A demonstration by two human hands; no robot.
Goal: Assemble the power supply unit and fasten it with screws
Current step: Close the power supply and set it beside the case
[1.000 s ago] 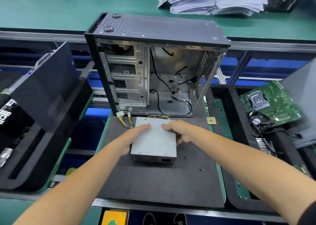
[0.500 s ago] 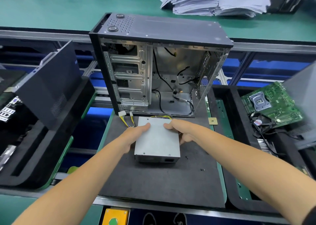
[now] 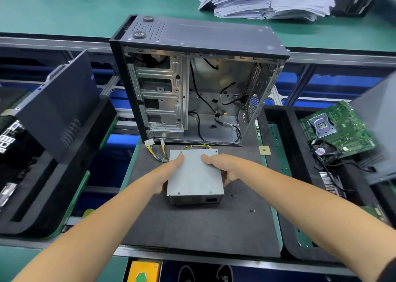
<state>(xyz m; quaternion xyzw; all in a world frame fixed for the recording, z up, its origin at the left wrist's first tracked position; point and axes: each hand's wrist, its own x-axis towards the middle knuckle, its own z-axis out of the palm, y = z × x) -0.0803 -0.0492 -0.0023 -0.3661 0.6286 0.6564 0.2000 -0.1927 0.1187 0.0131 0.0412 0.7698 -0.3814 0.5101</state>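
So the power supply unit (image 3: 194, 175) is sitting flat on the black mat (image 3: 192, 228), roughly in the middle and a bit toward the far edge, just in front of the open computer case (image 3: 192, 78). Both hands are on it. The left hand (image 3: 166, 174) grips the left side with the thumb lying across the top plate, and the right hand (image 3: 222, 168) has the right side, thumb on top and the other fingers curled down around the edge. Can't tell if it's lifted off the mat or just resting there.

The case stands upright at the mat's far edge, side panel off, black cables hanging loose inside. The unit's yellow and blue wire bundle (image 3: 157, 153) trails out from its far side toward the far left corner of the mat, ending in white connectors right at the foot of the case.

A couple of tiny screws (image 3: 252, 211) lie on the mat near the right edge. Off to the right there's a green motherboard (image 3: 338, 129) in a black tray, and a messy stack of papers (image 3: 263, 1) on the green bench behind.
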